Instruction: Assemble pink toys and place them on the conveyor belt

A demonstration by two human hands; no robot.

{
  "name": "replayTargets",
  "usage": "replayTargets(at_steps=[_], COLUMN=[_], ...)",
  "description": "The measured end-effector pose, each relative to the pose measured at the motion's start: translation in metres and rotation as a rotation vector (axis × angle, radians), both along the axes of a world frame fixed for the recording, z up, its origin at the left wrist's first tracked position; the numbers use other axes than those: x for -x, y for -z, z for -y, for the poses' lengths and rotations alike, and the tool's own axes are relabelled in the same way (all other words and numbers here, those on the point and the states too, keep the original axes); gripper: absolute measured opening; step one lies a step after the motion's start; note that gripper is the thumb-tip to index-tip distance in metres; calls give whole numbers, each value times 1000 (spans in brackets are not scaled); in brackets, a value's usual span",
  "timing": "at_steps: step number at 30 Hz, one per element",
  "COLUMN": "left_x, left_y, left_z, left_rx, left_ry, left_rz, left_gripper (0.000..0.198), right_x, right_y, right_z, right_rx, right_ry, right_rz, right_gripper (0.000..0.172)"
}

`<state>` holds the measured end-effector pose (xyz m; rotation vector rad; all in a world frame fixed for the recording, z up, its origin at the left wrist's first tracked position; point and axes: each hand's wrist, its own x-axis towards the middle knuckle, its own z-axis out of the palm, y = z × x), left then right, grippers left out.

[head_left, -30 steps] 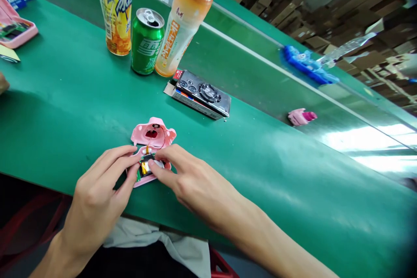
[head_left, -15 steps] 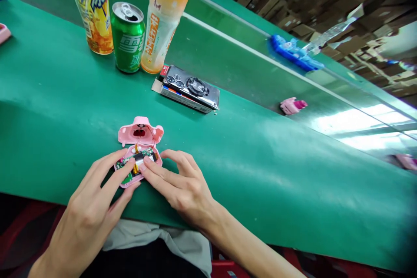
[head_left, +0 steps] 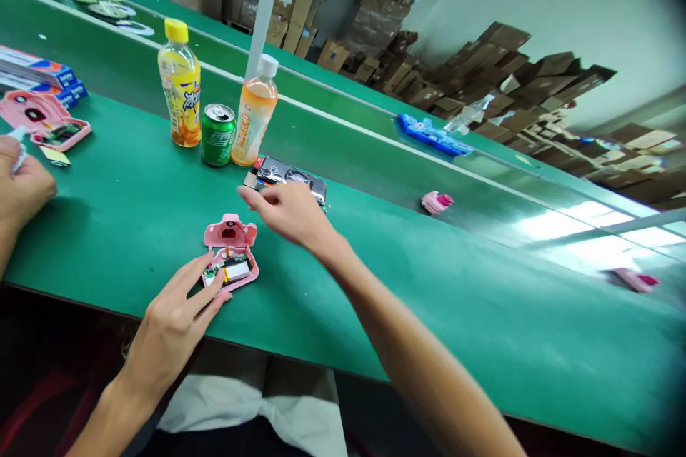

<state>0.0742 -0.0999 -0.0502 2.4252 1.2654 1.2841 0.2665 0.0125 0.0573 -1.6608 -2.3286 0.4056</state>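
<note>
An opened pink plastic casing [head_left: 254, 277] of a small device lies on the green table, its cover [head_left: 229, 227] folded back behind it. A circuit board and a silver battery [head_left: 236, 270] show inside. My left hand [head_left: 179, 303] grips the casing's left and front edges, with fingertips over the board. Away from the casing, my right hand [head_left: 292, 211] is raised before a dark phone [head_left: 316, 187] that lies on a small box. Its fingers are drawn together; what they hold, if anything, is too small to make out.
Behind stand a yellow-capped bottle [head_left: 179, 89], a green can [head_left: 218, 134] and an orange drink bottle [head_left: 254, 118]. At left, a co-worker's hand [head_left: 24, 189] is near another opened pink casing [head_left: 75, 136]. Pink items [head_left: 436, 203] and a blue tray [head_left: 431, 137] lie on the conveyor.
My right hand has left the battery and moved up and away toward the phone. My left hand stays on the casing. The view has tilted up, bringing a co-worker's hand into sight.
</note>
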Motion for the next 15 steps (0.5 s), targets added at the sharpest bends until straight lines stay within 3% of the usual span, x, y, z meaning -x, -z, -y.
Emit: replayTargets(at_steps=[3,6,8,11,15], left_x=[2,5,7,9,11], left_y=[2,4,3,-2,-13], left_z=[-1,-3,-4,-3,-7], left_rx=[42,113,152,269,515], left_ry=[-8,-16,-12,-34,-36], left_rz=[50,107,133,242,602], left_gripper=[28,29,27,31,64], right_x=[39,68,73,53,2], right_y=[-30,-39,-41,-48,-61], right_z=[-48,-65,-63,-47,-16], right_rx=[584,831,823,671,439], right_ry=[-148,-238,-239,-213,-460], right_rz=[324,500,501,427,43], right_gripper=[60,46,41,39,27])
